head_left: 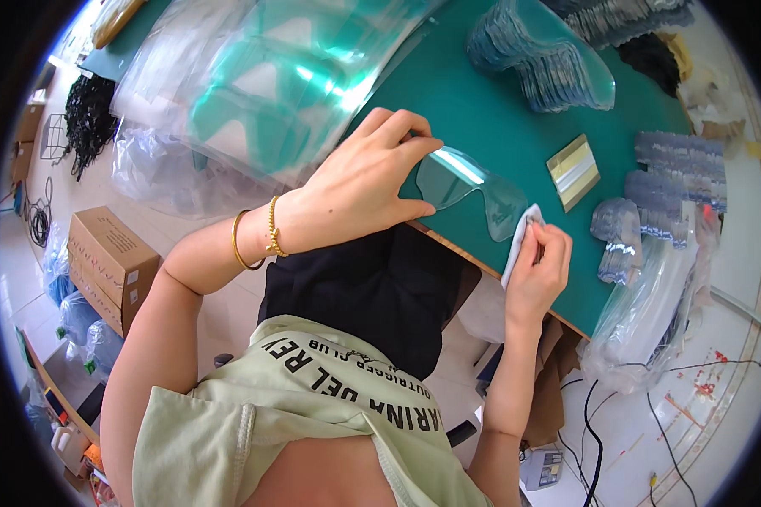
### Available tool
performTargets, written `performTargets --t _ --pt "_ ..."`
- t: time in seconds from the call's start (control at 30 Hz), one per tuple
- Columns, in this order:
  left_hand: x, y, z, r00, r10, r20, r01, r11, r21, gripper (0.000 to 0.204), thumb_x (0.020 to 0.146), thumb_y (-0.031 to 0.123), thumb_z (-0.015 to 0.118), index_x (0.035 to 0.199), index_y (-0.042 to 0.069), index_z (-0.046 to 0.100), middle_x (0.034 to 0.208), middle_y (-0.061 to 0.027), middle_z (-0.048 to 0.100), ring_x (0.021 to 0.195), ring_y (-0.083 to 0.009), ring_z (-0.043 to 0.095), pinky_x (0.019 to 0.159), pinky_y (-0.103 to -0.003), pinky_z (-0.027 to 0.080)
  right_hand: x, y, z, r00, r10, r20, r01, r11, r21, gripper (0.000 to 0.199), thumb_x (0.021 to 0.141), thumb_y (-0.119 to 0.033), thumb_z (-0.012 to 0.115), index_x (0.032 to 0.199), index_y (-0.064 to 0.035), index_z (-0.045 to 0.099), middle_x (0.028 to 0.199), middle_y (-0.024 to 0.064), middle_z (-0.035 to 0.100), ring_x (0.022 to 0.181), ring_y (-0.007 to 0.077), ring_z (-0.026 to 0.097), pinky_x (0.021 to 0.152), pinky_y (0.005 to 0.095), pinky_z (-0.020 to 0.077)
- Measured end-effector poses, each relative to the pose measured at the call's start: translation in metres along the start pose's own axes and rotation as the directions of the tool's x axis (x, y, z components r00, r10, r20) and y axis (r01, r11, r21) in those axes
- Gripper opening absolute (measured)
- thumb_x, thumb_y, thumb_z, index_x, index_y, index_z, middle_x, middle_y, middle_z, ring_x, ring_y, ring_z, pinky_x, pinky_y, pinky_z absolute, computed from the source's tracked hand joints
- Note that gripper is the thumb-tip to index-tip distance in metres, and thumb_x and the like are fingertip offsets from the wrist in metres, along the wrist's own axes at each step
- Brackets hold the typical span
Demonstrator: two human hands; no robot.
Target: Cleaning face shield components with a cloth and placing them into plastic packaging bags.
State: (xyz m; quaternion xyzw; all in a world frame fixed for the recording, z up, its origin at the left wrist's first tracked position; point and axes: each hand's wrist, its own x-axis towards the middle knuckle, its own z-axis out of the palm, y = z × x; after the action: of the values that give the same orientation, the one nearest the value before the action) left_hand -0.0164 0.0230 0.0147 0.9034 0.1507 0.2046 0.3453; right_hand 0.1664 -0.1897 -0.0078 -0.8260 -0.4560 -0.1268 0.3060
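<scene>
A clear, goggle-shaped plastic lens [473,188] is held over the front edge of the green tabletop. My left hand [382,169] grips its left end between thumb and fingers. At the lens's right end, my right hand [539,264] pinches a folded white cloth [520,243], its upper edge close to the lens; I cannot tell whether they touch. Beyond the lens, a tall stack of similar clear lenses [537,59] stands on the table. A small yellowish block with a pale strip [573,173] lies to the right of the lens.
Large clear plastic sheets [271,93] cover the table's left side. More lens stacks [681,169] and a clear plastic bag [651,313] sit at the right edge. A cardboard box [110,262] stands on the floor at left; black cables [596,422] trail at lower right.
</scene>
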Motion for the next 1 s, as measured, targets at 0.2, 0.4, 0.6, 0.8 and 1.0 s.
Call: performTargets --t 0.2,0.4,0.6,0.8,1.0 --pt "-0.015 -0.004 -0.052 0.998 -0.052 0.044 0.057 0.992 -0.117 0.053 0.080 0.016 0.077 0.127 -0.002 0.060 0.117 -0.0191 0.063 0.106 -0.0362 0.062 0.093 -0.042 0.052 -0.014 0.052 -0.057 0.981 0.189 0.033 -0.174 0.949 -0.264 0.012 0.096 -0.010 0.063 0.097 0.0015 0.066 0.100 0.0158 0.065 0.095 0.0329 0.062 0.085 0.0404 0.0500" --pt "0.017 -0.122 -0.143 0.881 -0.103 -0.461 0.275 0.906 0.322 0.060 0.079 0.029 0.077 0.127 -0.005 0.061 0.109 -0.0242 0.067 0.103 -0.0392 0.064 0.092 -0.043 0.052 0.023 0.006 -0.059 0.982 0.088 -0.165 -0.140 0.929 -0.342 0.019 0.099 -0.013 0.060 0.108 0.0006 0.070 0.112 0.0152 0.064 0.107 0.0330 0.061 0.094 0.0437 0.0471" --pt "0.044 -0.161 -0.177 0.818 -0.528 -0.228 0.563 0.817 0.123 0.080 0.078 0.032 0.082 0.138 -0.011 0.051 0.116 -0.0200 0.068 0.106 -0.0294 0.066 0.096 -0.036 0.051 0.107 -0.099 -0.003 0.972 -0.234 -0.015 0.235 0.970 0.063 0.012 0.096 -0.003 0.062 0.105 0.0008 0.069 0.105 0.0125 0.067 0.096 0.0280 0.065 0.086 0.0378 0.0516" --pt "0.030 -0.151 -0.187 0.853 -0.485 -0.192 0.317 0.774 -0.548 0.058 0.087 0.010 0.073 0.137 -0.011 0.052 0.103 -0.0114 0.072 0.098 -0.0131 0.066 0.092 -0.025 0.052 0.186 -0.189 0.062 0.880 -0.444 0.169 0.312 0.808 0.500 0.016 0.097 -0.010 0.064 0.107 -0.0009 0.071 0.096 0.0107 0.070 0.083 0.0186 0.065 0.076 0.0288 0.0506" --pt "0.032 -0.118 -0.192 0.947 -0.223 -0.230 0.060 0.830 -0.555 0.053 0.090 0.005 0.070 0.139 -0.004 0.050 0.105 -0.0124 0.073 0.099 -0.0121 0.065 0.093 -0.026 0.051 0.233 -0.234 0.126 0.797 -0.599 0.080 0.509 0.736 0.445 0.024 0.093 -0.019 0.071 0.106 0.0006 0.073 0.087 0.0102 0.071 0.076 0.0137 0.063 0.072 0.0272 0.0501"
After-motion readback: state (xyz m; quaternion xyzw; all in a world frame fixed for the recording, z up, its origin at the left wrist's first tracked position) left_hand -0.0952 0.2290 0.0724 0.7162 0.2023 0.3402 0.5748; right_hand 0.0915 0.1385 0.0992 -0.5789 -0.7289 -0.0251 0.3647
